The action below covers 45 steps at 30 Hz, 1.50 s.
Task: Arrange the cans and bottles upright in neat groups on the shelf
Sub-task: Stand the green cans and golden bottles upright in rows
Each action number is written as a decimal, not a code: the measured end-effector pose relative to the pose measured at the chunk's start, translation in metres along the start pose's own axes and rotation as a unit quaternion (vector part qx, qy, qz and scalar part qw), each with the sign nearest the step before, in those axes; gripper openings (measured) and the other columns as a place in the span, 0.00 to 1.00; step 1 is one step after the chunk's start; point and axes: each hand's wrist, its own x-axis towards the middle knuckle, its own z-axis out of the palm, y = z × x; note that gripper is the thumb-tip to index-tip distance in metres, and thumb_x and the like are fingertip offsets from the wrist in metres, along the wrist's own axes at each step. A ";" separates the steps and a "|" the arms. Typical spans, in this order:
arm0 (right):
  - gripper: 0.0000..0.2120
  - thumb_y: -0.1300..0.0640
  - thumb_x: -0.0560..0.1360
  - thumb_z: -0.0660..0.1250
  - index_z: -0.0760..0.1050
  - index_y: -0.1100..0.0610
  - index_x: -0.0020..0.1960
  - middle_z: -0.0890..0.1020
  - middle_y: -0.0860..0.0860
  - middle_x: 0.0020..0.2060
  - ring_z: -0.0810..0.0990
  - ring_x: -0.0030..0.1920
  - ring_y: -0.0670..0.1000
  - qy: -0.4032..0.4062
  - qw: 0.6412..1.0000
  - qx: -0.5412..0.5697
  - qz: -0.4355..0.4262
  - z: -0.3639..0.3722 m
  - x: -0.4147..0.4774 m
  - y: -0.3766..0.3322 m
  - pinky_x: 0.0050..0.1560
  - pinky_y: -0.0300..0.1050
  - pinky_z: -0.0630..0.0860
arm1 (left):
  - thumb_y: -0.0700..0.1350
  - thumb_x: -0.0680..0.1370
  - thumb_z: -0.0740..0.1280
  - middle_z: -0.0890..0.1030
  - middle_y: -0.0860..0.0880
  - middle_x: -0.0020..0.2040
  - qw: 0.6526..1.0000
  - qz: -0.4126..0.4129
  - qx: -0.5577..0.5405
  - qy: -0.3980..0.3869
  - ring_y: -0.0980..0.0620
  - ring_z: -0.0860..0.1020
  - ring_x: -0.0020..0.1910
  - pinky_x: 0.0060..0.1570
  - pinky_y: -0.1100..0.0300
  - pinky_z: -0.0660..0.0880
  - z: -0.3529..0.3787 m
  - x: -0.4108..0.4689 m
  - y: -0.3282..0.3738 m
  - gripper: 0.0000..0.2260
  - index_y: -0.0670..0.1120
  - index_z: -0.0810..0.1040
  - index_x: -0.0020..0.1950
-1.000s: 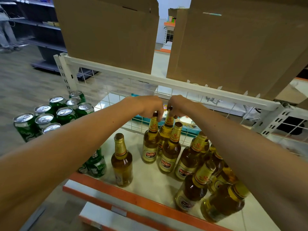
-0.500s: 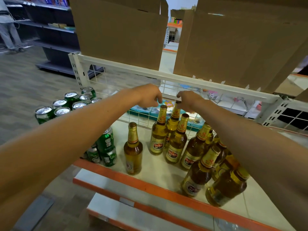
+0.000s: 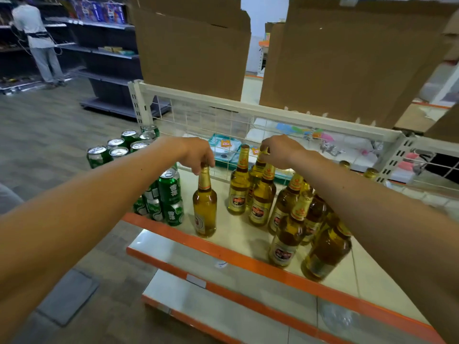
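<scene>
Our left hand (image 3: 198,155) pinches the lone upright beer bottle (image 3: 205,207) by its cap, left of the cluster (image 3: 285,207) whose far bottle (image 3: 255,173) our right hand (image 3: 280,151) pinches.

A: What is worn on the arms?
B: The left forearm (image 3: 99,194) and right forearm (image 3: 372,207) are shown bare, from frame edge to wrist. The left hand (image 3: 197,153) and right hand (image 3: 282,151) are bare too.
A: Are markings noted?
B: A few small moles are seen on each forearm.
</scene>
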 end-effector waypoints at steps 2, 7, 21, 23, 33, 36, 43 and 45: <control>0.14 0.52 0.79 0.64 0.79 0.59 0.59 0.81 0.57 0.56 0.79 0.53 0.59 -0.014 1.000 -0.008 0.007 -0.001 -0.014 0.006 0.52 0.53 0.78 | 0.39 0.75 0.73 0.80 0.48 0.62 0.999 0.000 0.004 0.042 0.49 0.77 0.58 0.56 0.58 0.70 0.013 0.002 0.002 0.21 0.49 0.78 0.67; 0.13 0.52 0.78 0.65 0.82 0.58 0.55 0.81 0.57 0.54 0.80 0.52 0.59 -0.035 0.999 0.005 0.040 -0.002 -0.050 0.023 0.54 0.55 0.79 | 0.42 0.74 0.74 0.82 0.47 0.57 0.994 0.022 0.005 0.106 0.48 0.78 0.54 0.53 0.57 0.73 0.019 0.011 0.019 0.17 0.47 0.81 0.62; 0.25 0.60 0.75 0.72 0.70 0.57 0.71 0.79 0.46 0.37 0.80 0.36 0.43 -0.177 0.976 0.043 0.119 -0.006 -0.103 0.034 0.29 0.33 0.73 | 0.49 0.73 0.76 0.81 0.53 0.28 0.989 0.111 -0.041 0.090 0.55 0.82 0.31 0.42 0.55 0.80 0.003 0.028 0.094 0.10 0.46 0.81 0.36; 0.27 0.61 0.75 0.72 0.69 0.56 0.73 0.80 0.47 0.37 0.81 0.35 0.43 -0.161 0.978 0.041 0.123 0.005 -0.105 0.037 0.28 0.33 0.72 | 0.51 0.73 0.75 0.83 0.50 0.32 0.988 0.118 -0.046 0.090 0.54 0.82 0.31 0.42 0.54 0.81 0.003 0.031 0.109 0.11 0.44 0.83 0.39; 0.22 0.58 0.76 0.72 0.73 0.57 0.69 0.83 0.48 0.39 0.82 0.36 0.43 -0.124 0.986 0.038 0.106 0.019 -0.104 0.042 0.34 0.37 0.74 | 0.51 0.73 0.75 0.83 0.51 0.36 0.984 0.156 -0.029 0.079 0.55 0.83 0.34 0.40 0.58 0.80 0.003 0.049 0.126 0.10 0.45 0.83 0.47; 0.20 0.58 0.75 0.72 0.75 0.58 0.66 0.84 0.49 0.39 0.84 0.37 0.44 -0.116 0.987 0.041 0.106 0.019 -0.103 0.041 0.36 0.39 0.76 | 0.48 0.74 0.75 0.83 0.50 0.37 0.983 0.164 -0.031 0.072 0.55 0.83 0.33 0.40 0.58 0.81 0.001 0.046 0.120 0.08 0.44 0.82 0.46; 0.14 0.56 0.75 0.72 0.78 0.58 0.60 0.85 0.49 0.39 0.84 0.35 0.43 -0.110 0.990 0.018 0.086 0.021 -0.087 0.020 0.38 0.41 0.79 | 0.47 0.73 0.76 0.83 0.48 0.42 0.984 0.152 -0.024 0.095 0.55 0.83 0.34 0.41 0.57 0.82 0.004 0.038 0.096 0.08 0.44 0.81 0.46; 0.13 0.55 0.75 0.72 0.79 0.58 0.57 0.84 0.49 0.40 0.83 0.37 0.44 -0.102 0.992 -0.005 0.076 0.022 -0.081 0.012 0.39 0.42 0.79 | 0.47 0.73 0.76 0.81 0.49 0.41 0.983 0.154 -0.023 0.100 0.53 0.83 0.35 0.42 0.55 0.82 0.004 0.034 0.091 0.08 0.47 0.78 0.42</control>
